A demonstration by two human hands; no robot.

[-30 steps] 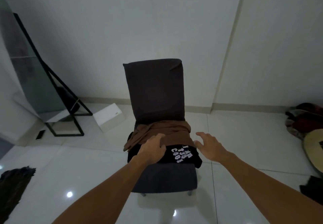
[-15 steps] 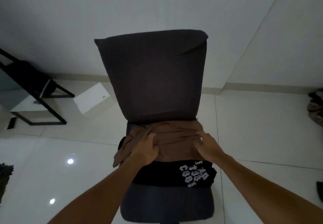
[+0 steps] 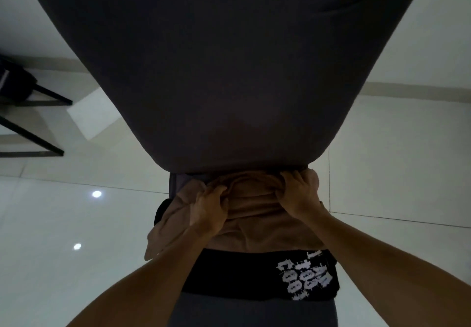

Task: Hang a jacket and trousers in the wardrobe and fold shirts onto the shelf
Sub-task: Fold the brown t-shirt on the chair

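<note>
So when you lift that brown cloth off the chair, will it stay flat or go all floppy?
Probably floppy: the brown cloth already bunches into folds where both hands, left and right, grip it. One corner droops off the chair seat, so loose ends will likely dangle. It may slide off the black shirt underneath without dragging it, though that's uncertain.

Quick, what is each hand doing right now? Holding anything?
Left hand: fingers curled, gripping the brown garment on the chair seat.
Right hand: also gripping the brown garment, at its back edge near the chair backrest.
</note>
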